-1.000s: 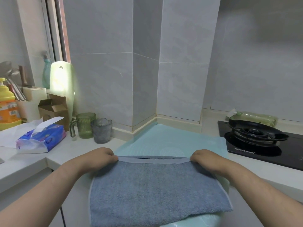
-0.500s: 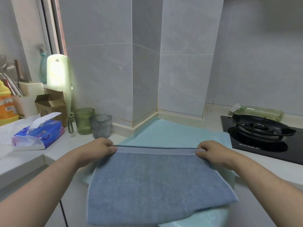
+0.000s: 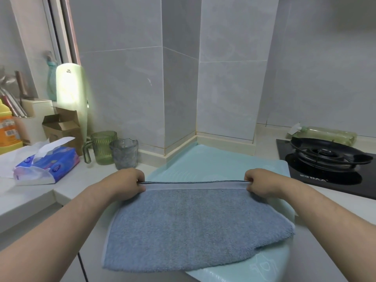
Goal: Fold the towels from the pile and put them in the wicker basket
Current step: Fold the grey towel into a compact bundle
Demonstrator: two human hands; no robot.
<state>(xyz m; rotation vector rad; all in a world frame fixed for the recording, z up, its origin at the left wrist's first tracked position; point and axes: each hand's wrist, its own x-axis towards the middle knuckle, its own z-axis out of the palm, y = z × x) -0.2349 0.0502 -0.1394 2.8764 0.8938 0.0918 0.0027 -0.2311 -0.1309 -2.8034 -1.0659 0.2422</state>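
A tiled kitchen corner with a pale counter (image 3: pixel 36 200); a mint mat (image 3: pixel 213 163) lies beside a black stove (image 3: pixel 325 159). A blue towel (image 3: pixel 193 224) lies on the mat, its near end hanging over the counter's edge. The left hand (image 3: pixel 124 183) and right hand (image 3: pixel 261 183) each pinch a far corner, fingers curled tight, the hem taut between them.

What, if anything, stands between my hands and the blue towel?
Nothing visible. The left hand and right hand both pinch the far corners of the blue towel. The wicker basket is out of view.

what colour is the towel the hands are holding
Greyish blue towel with a paler band along its far edge, seen in the head view.
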